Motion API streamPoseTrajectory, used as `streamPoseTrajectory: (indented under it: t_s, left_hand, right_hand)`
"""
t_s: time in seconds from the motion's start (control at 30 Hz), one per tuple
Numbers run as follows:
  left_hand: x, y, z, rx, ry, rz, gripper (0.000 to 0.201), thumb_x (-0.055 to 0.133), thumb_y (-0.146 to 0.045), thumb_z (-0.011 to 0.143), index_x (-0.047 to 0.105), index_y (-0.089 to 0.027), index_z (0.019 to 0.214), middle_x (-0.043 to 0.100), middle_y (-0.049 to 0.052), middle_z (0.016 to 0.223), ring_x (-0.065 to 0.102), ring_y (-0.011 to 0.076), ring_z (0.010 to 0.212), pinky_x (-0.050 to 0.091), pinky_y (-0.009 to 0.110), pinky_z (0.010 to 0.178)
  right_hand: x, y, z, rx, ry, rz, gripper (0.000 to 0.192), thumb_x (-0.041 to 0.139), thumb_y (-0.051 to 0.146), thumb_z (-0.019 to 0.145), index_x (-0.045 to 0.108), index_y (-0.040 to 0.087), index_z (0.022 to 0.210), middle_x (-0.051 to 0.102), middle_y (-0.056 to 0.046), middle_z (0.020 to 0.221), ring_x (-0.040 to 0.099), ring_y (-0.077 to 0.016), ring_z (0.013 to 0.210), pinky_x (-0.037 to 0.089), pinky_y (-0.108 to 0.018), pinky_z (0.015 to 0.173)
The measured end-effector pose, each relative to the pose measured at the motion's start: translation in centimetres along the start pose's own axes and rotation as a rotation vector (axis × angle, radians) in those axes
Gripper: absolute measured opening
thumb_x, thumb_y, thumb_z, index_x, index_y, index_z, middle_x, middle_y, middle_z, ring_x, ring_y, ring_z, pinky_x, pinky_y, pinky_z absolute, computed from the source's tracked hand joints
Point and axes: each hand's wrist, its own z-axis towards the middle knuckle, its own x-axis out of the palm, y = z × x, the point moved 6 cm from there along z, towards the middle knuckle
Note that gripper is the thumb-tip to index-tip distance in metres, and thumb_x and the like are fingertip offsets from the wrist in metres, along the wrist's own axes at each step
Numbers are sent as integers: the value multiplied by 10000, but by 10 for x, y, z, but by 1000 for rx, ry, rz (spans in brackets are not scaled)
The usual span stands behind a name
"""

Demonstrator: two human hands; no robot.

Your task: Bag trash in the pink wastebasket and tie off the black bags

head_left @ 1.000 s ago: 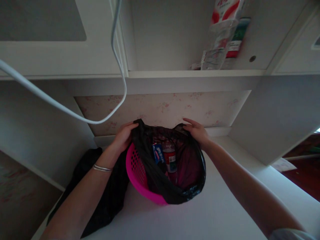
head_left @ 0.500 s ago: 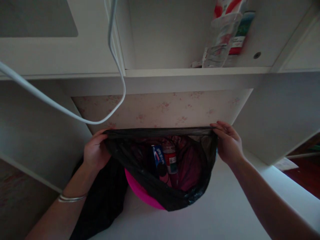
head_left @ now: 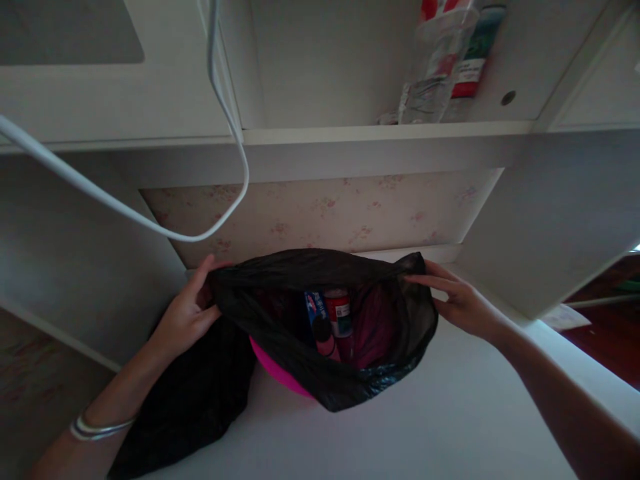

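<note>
A black plastic bag lines a pink perforated basket standing on the white desk. My left hand grips the bag's rim at its left side. On the opposite side, my right hand pinches the rim. The bag's mouth is spread wide between them. Inside lie a blue packet and a red-labelled bottle.
A second black bag lies crumpled left of the basket. A white cable loops down from above. The upper shelf holds a clear plastic bottle and cartons. Floral wallpaper backs the desk; a white side panel stands at right.
The hands pulled apart, stretching the bag's rim taut over the basket, and the rim has now slackened a little. The left hand dropped slightly lower.
</note>
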Motion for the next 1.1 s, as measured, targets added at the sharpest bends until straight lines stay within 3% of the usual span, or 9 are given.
streamPoseTrajectory:
  t_s: [0.07,0.2,0.37,0.53,0.63,0.77,0.83,0.97,1.1]
  left_hand:
    - [7,-10,1,21,101,52,673,983,-208,552,796,-362,1180,726,60,1354,654,327,1277,459,508,1181]
    - [3,-23,9,12,175,217,271,997,-300,543,851,-292,772,752,95,1260,692,328,1186,494,399,1138]
    - [-31,-29,25,32,41,275,220,944,-428,635,830,-253,707,814,42,1012,713,229,935,554,310,966]
    - [-48,-24,24,-116,-210,-78,225,982,-220,582,798,-203,710,791,-13,937,679,144,849,556,186,782]
    - [-36,-27,18,-141,-241,-239,286,994,-192,558,797,-250,758,784,-50,901,667,128,831,561,175,745]
    - [-10,-27,5,-128,-133,-471,659,1020,-400,572,762,-457,1176,793,-90,1172,673,180,1043,599,256,854]
    - [6,-18,-1,-211,-57,-484,838,1028,-497,522,722,-434,1300,783,-35,1259,670,239,1165,603,312,936]
    - [16,-3,0,-386,-163,-414,482,1034,-364,535,820,-214,940,836,79,1012,717,352,1140,608,429,987]
    - [9,-28,19,-297,-291,-450,318,982,-227,561,789,-196,812,832,29,879,739,300,1049,616,403,991]
  right_hand:
    - [1,6,5,-24,42,-2,220,778,458,844,863,363,1024,721,-71,1344,678,-330,1246,542,-503,1107]
    - [-14,7,13,23,2,14,278,818,620,771,859,354,844,779,-67,1211,722,-332,1126,582,-499,1032]
    - [-45,-4,13,185,-154,72,368,882,659,670,835,326,819,804,-48,1066,727,-297,989,551,-500,1055]
    - [-69,-16,4,250,-518,385,187,921,464,668,789,376,768,768,44,885,688,-215,869,557,-391,1026]
    - [-60,-16,1,240,-494,556,184,888,404,710,770,406,852,770,59,956,712,-231,968,598,-405,955]
    - [-33,-17,-2,287,-311,689,585,844,568,742,670,499,1296,743,68,1287,652,-268,1289,617,-447,957]
    - [-18,-18,-1,322,-246,686,688,860,655,690,667,466,1323,722,40,1366,637,-296,1326,611,-471,996]
    - [-1,-15,12,413,-297,694,564,916,631,650,774,305,1089,785,-55,1240,714,-339,1196,600,-511,1050]
    - [-16,4,31,378,-478,706,377,960,468,664,779,282,938,811,-31,1115,752,-294,1085,587,-466,1093]
